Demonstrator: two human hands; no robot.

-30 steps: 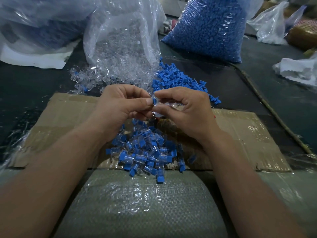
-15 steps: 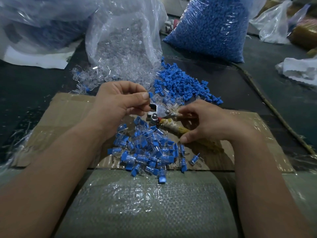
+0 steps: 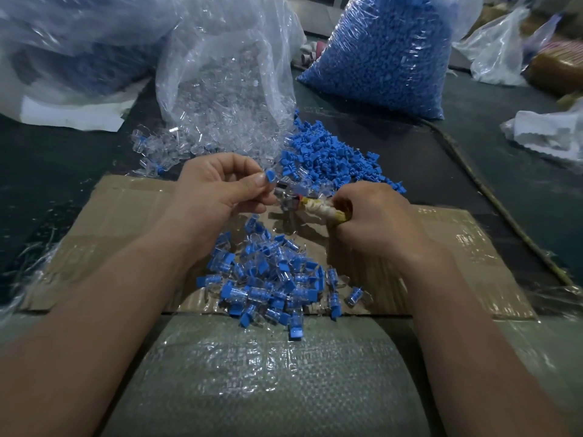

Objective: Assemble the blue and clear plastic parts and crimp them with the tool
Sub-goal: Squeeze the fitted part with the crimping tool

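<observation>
Dark counter (image 3: 63, 159). My left grip (image 3: 217, 197) pinches blue-clear part (image 3: 270, 177); right grip (image 3: 378, 219) wraps tool (image 3: 318, 208). Seat part square, squeeze firmly.

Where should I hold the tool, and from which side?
Take the tool by its wrapped handles, from the right, as the right hand grips it. It lies roughly level, metal head pointing left at the piece the left hand pinches, so a grip on the handles should leave the head free to close on the piece.
</observation>
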